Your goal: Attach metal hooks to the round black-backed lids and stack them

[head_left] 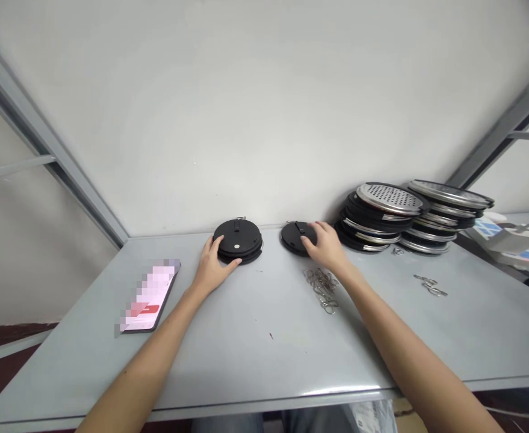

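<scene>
My left hand (213, 264) grips the near left edge of a short stack of black round discs (239, 239) at the back of the grey table (255, 343). My right hand (326, 246) lies over the right side of a single black disc (295, 236) with a small metal clip on top. Its fingers curl on the disc's rim. A loose pile of small metal rings (322, 288) lies just in front of the right wrist.
Two tall stacks of black and perforated metal discs (384, 216) (445, 213) stand at the back right. A few more metal rings (431, 285) lie right of centre. A phone (150, 294) lies at the left. Boxes (503, 234) sit at the far right.
</scene>
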The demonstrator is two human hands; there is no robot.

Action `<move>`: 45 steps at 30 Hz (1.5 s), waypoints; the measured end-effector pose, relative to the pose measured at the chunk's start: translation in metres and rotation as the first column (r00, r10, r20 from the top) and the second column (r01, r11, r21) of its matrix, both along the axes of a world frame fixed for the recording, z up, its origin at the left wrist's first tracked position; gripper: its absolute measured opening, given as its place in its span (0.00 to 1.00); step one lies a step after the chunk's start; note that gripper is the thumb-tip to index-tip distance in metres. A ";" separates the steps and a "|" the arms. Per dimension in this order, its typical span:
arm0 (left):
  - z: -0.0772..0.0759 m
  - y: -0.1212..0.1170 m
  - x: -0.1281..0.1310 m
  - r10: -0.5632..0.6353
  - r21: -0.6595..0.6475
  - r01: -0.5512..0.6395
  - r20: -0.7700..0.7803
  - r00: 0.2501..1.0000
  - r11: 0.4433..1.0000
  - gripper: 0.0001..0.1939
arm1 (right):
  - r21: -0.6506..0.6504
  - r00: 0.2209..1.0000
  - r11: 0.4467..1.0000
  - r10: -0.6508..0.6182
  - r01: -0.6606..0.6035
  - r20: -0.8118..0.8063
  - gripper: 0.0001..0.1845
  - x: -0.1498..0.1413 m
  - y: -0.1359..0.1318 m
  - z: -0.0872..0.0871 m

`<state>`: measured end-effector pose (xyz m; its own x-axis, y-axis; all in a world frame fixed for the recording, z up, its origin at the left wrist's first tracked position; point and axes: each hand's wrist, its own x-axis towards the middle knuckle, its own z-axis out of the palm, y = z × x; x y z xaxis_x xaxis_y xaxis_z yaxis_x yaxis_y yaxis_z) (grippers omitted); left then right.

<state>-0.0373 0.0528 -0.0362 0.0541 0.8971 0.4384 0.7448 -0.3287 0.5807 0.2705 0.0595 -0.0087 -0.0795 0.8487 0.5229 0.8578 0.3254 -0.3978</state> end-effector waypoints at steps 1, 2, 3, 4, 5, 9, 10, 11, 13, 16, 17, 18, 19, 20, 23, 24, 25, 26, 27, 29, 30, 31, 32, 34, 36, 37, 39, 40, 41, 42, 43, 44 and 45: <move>0.000 -0.001 0.001 0.002 -0.017 -0.002 -0.003 1.000 1.000 0.37 | 0.016 0.991 0.992 -0.128 0.128 0.026 0.25 0.012 0.005 -0.004; 0.001 -0.002 0.001 0.003 -0.033 -0.003 -0.004 1.000 0.999 0.38 | 0.008 0.974 0.975 -0.221 0.221 0.050 0.25 0.023 0.009 -0.008; 0.001 -0.002 0.001 0.002 -0.047 -0.003 -0.006 1.000 0.999 0.38 | -0.024 0.961 0.963 -0.267 0.269 0.064 0.26 0.030 0.012 -0.013; 0.002 -0.003 0.001 0.000 -0.055 0.000 -0.010 1.000 0.998 0.37 | -0.074 0.960 0.959 -0.270 0.275 0.073 0.25 0.034 0.013 -0.017; 0.003 -0.003 0.001 -0.005 -0.059 0.004 -0.014 1.000 0.998 0.37 | -0.121 0.966 0.960 -0.244 0.254 0.085 0.24 0.036 0.014 -0.020; 0.005 -0.006 0.001 -0.017 -0.052 0.015 -0.031 0.999 0.999 0.35 | -0.185 0.981 0.969 -0.142 0.165 0.130 0.22 0.023 0.009 -0.027; 0.005 -0.006 0.001 -0.020 -0.051 0.018 -0.035 0.999 0.999 0.34 | -0.185 0.983 0.972 -0.123 0.147 0.133 0.23 0.018 0.008 -0.026; 0.005 -0.007 0.001 -0.023 -0.050 0.021 -0.040 0.999 0.999 0.34 | -0.188 0.986 0.975 -0.098 0.122 0.131 0.23 0.013 0.007 -0.026; 0.005 -0.009 0.001 -0.026 -0.050 0.024 -0.050 0.998 0.998 0.34 | -0.193 0.991 0.979 -0.033 0.059 0.133 0.24 0.005 0.004 -0.026; 0.005 -0.011 0.002 -0.026 -0.047 0.023 -0.050 0.998 0.999 0.33 | -0.186 0.989 0.982 -0.005 0.033 0.151 0.24 -0.004 0.002 -0.029; 0.005 -0.011 0.002 -0.027 -0.046 0.024 -0.046 0.999 0.999 0.33 | -0.186 0.988 0.982 -0.010 0.040 0.156 0.24 -0.006 0.002 -0.030; 0.005 -0.012 0.002 -0.028 -0.045 0.026 -0.045 0.999 0.999 0.32 | -0.189 0.987 0.981 -0.018 0.049 0.160 0.24 -0.007 0.001 -0.030; 0.005 -0.012 0.002 -0.029 -0.046 0.027 -0.047 0.998 0.999 0.32 | -0.198 0.986 0.979 -0.025 0.058 0.164 0.25 -0.007 0.001 -0.030; 0.005 -0.011 0.002 -0.028 -0.049 0.026 -0.051 0.998 0.998 0.32 | -0.211 0.986 0.976 -0.025 0.060 0.166 0.25 -0.006 0.001 -0.029; 0.004 -0.010 0.001 -0.020 -0.052 0.017 -0.062 0.998 0.999 0.35 | -0.263 0.990 0.965 0.024 0.014 0.140 0.26 0.001 0.003 -0.023; 0.003 -0.009 0.000 -0.019 -0.046 0.016 -0.062 0.998 0.999 0.36 | -0.275 0.992 0.961 0.052 -0.020 0.111 0.26 0.005 0.004 -0.020; 0.002 -0.009 0.000 -0.020 -0.038 0.017 -0.061 0.998 0.999 0.37 | -0.283 0.994 0.957 0.080 -0.057 0.071 0.25 0.009 0.005 -0.018; 0.002 -0.009 0.000 -0.021 -0.028 0.020 -0.059 0.998 0.999 0.38 | -0.285 0.995 0.955 0.100 -0.089 0.027 0.24 0.014 0.006 -0.017; 0.001 -0.009 0.000 -0.023 -0.018 0.022 -0.059 0.998 1.000 0.38 | -0.281 0.994 0.953 0.113 -0.112 -0.015 0.24 0.018 0.007 -0.016; 0.001 -0.009 0.000 -0.025 0.004 0.025 -0.064 0.998 1.000 0.38 | -0.269 0.990 0.954 0.121 -0.135 -0.070 0.23 0.026 0.007 -0.018; 0.001 -0.009 0.000 -0.024 0.013 0.025 -0.070 0.997 1.000 0.38 | -0.265 0.989 0.954 0.124 -0.140 -0.077 0.24 0.029 0.007 -0.021; 0.001 -0.010 0.000 -0.022 0.018 0.024 -0.079 0.997 1.000 0.38 | -0.265 0.989 0.953 0.131 -0.146 -0.073 0.25 0.032 0.006 -0.023; 0.001 -0.010 0.000 -0.021 0.018 0.023 -0.091 0.996 1.000 0.39 | -0.266 0.988 0.952 0.142 -0.153 -0.060 0.27 0.033 0.005 -0.026; 0.001 -0.012 0.001 -0.017 0.011 0.018 -0.120 0.993 1.000 0.38 | -0.263 0.987 0.952 0.157 -0.158 -0.026 0.30 0.033 0.002 -0.031; 0.002 -0.014 0.002 0.010 0.019 -0.007 -0.154 0.988 1.000 0.38 | -0.226 0.991 0.965 0.137 -0.133 0.003 0.32 0.030 -0.002 -0.032; 0.003 -0.015 0.004 0.033 0.037 -0.026 -0.178 0.984 0.999 0.38 | -0.189 0.992 0.975 0.122 -0.117 0.012 0.32 0.027 -0.005 -0.030; 0.006 -0.019 0.009 0.080 0.121 -0.053 -0.228 0.970 0.991 0.38 | -0.097 0.993 0.989 0.115 -0.113 0.017 0.29 0.020 -0.012 -0.024; 0.008 -0.021 0.013 0.090 0.178 -0.045 -0.250 0.964 0.983 0.36 | -0.054 0.990 0.989 0.138 -0.137 0.016 0.27 0.015 -0.017 -0.020; 0.011 -0.025 0.017 0.079 0.238 -0.015 -0.263 0.961 0.971 0.33 | -0.022 0.985 0.984 0.175 -0.175 0.012 0.24 0.010 -0.022 -0.015; 0.014 -0.028 0.022 0.042 0.287 0.039 -0.271 0.962 0.957 0.30 | -0.007 0.973 0.973 0.230 -0.230 0.010 0.21 0.004 -0.027 -0.012; 0.016 -0.033 0.027 -0.017 0.321 0.107 -0.270 0.963 0.941 0.27 | -0.008 0.955 0.955 0.295 -0.295 0.014 0.19 -0.002 -0.033 -0.009; 0.017 -0.038 0.033 -0.099 0.326 0.187 -0.269 0.958 0.927 0.25 | -0.028 0.931 0.931 0.365 -0.365 0.024 0.18 -0.008 -0.038 -0.007; 0.018 -0.043 0.038 -0.186 0.304 0.265 -0.264 0.946 0.915 0.24 | -0.060 0.902 0.902 0.430 -0.428 0.034 0.18 -0.013 -0.043 -0.006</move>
